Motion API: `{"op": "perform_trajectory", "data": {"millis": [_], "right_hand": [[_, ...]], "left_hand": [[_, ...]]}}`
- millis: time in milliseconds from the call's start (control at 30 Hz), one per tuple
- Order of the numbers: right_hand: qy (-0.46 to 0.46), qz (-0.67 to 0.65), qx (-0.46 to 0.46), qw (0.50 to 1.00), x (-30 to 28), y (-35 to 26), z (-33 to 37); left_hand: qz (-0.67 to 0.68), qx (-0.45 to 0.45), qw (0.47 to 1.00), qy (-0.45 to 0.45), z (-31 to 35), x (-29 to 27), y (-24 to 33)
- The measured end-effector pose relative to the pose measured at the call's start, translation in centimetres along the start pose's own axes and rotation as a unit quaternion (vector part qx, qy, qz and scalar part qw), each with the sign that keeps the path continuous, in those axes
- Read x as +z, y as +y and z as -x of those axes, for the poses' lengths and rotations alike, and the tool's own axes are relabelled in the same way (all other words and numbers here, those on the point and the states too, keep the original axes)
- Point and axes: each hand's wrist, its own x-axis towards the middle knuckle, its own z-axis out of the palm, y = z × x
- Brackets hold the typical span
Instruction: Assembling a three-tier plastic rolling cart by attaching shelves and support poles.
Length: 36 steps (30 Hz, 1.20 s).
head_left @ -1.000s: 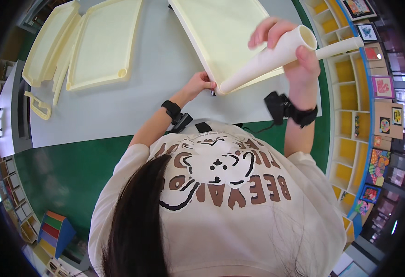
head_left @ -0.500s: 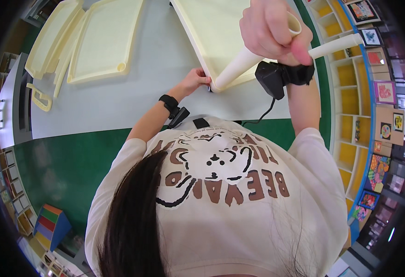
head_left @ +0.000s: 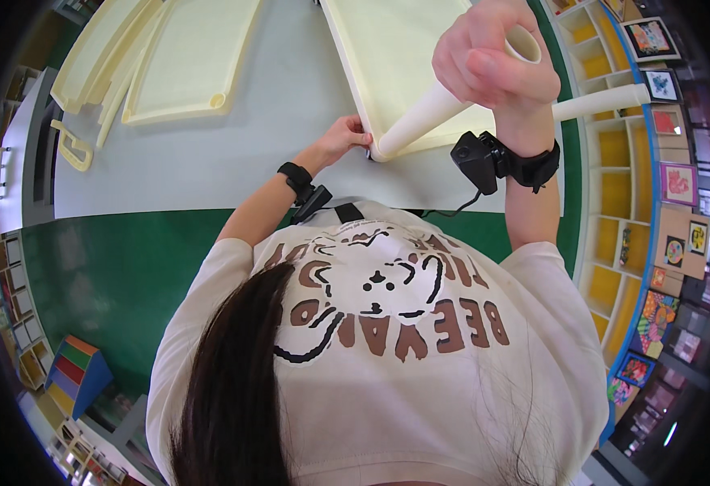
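Note:
A cream plastic shelf panel with a raised rim (head_left: 407, 49) lies on the table, one corner pointing at me. From that corner a cream tube (head_left: 421, 120) rises at a slant, its hollow upper end towards me. My right hand (head_left: 494, 71) is wrapped round the tube just below this open end. At the same corner, my left hand (head_left: 345, 139) pinches the panel's edge beside the tube's foot. A second cream tube (head_left: 602, 103) sticks out to the right, beyond my right wrist; its other end is hidden.
On the grey table (head_left: 274, 105), another rimmed cream panel (head_left: 189, 65) lies to the left, beside a narrower cream panel (head_left: 95, 57) and a small cream handle-shaped piece (head_left: 73, 147). Low shelving with yellow backs (head_left: 614, 194) runs along the right, past the table's edge.
My right hand has turned round the tube's top, its wrist now lower and further right. My left hand keeps its place at the corner. The whole view has shifted slightly.

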Motion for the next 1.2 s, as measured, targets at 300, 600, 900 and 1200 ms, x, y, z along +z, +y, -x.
{"op": "perform_trajectory", "data": {"millis": [300,600,900,1200], "right_hand": [[0.329,0.119,0.040,0.936,4.2,-0.2,-1.5],[0.275,0.146,0.043,0.949,3.0,-0.1,-0.1],[0.192,0.102,0.032,0.976,2.8,-0.3,0.6],[0.161,0.182,0.061,0.968,3.6,-1.1,1.0]], "left_hand": [[-0.037,-0.006,0.999,-0.025,0.6,-1.0,-0.5],[-0.002,-0.059,0.995,-0.085,0.6,-1.1,0.9],[0.127,-0.022,0.992,-0.008,-2.4,-2.7,5.0],[0.304,0.061,0.933,0.185,-8.8,0.8,5.3]]}}
